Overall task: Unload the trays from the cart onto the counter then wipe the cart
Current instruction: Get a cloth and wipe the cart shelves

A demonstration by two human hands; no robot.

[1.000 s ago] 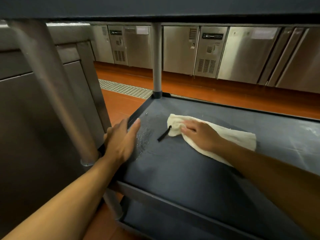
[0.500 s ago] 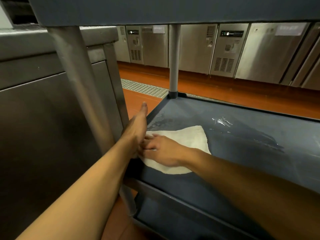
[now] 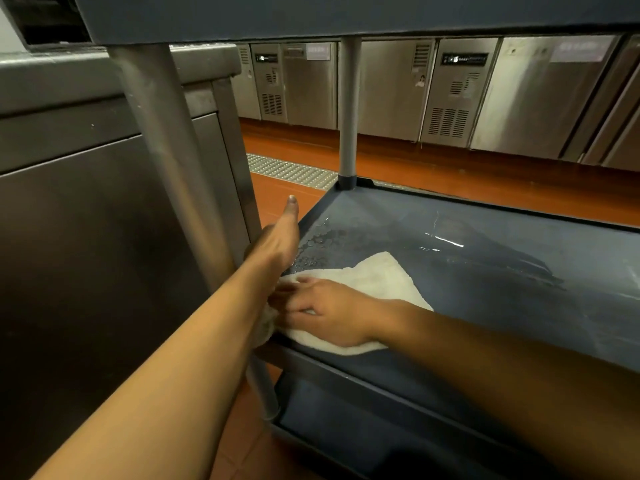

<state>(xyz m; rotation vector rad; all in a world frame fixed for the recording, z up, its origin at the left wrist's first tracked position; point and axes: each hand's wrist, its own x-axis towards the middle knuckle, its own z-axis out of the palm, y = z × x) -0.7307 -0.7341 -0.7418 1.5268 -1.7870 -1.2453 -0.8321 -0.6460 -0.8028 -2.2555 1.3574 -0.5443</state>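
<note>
White cloth [image 3: 377,282] lying flat at near left corner of cart shelf [image 3: 485,271], under right hand [image 3: 325,311] pressing with straight fingers. Left hand [image 3: 277,244] flat along same corner's edge, gripping nothing. Probably soft, damp, light; best held under a flat palm.

The cart's grey middle shelf [image 3: 485,306] carried a white cloth [image 3: 381,282] at its 9 o'clock edge, with water beads [image 3: 318,247] toward 11 o'clock.

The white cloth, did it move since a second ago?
Yes. The cloth slid left across the cart shelf, toward the near-left post, under the right hand.
</note>
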